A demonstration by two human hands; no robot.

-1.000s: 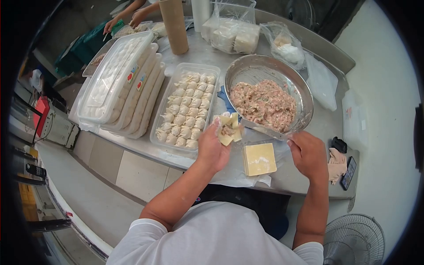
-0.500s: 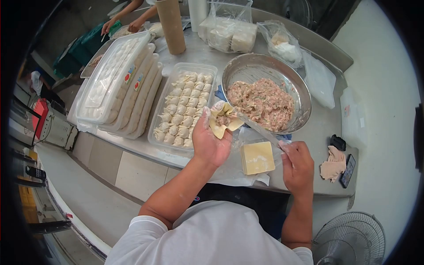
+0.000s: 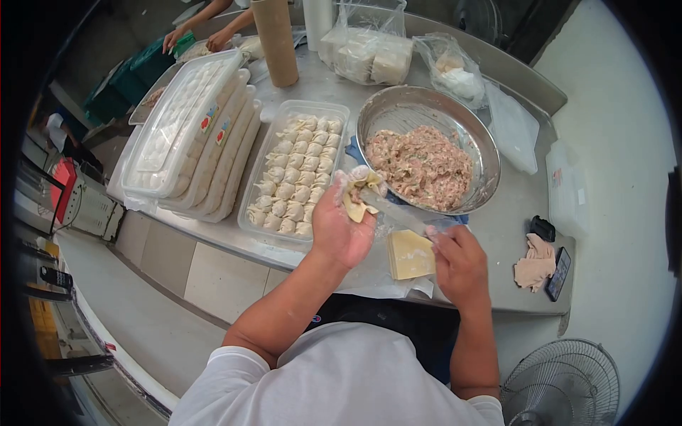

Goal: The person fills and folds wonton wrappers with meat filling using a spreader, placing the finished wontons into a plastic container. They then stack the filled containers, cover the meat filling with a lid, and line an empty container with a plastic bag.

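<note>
My left hand [image 3: 344,226] is curled around a dumpling wrapper [image 3: 357,207] with a bit of meat filling in it; the wrapper's edges are gathering up around the filling. In my right hand [image 3: 458,261] is a flat spatula [image 3: 399,213], its blade reaching left so that the tip touches the wrapper. Just below the blade lies a stack of square yellow wrappers [image 3: 412,255] on plastic, partly covered by my right fingers. Behind my hands stands a steel bowl [image 3: 489,167] of minced meat filling [image 3: 426,167]. Left of my left hand, a clear tray [image 3: 249,206] holds rows of folded dumplings [image 3: 295,174].
Stacked lidded containers [image 3: 188,135] stand at the left. At the back are a brown cardboard tube [image 3: 275,42] and plastic bags [image 3: 369,53]. A phone [image 3: 559,274] and a cloth [image 3: 536,263] lie at right, above a fan [image 3: 561,387]. Another person's hands [image 3: 220,39] work at the far left.
My right hand has moved left and slightly up, pushing the spatula tip into the wrapper. The wrapper, spread wider before, is now more folded in my left hand.
</note>
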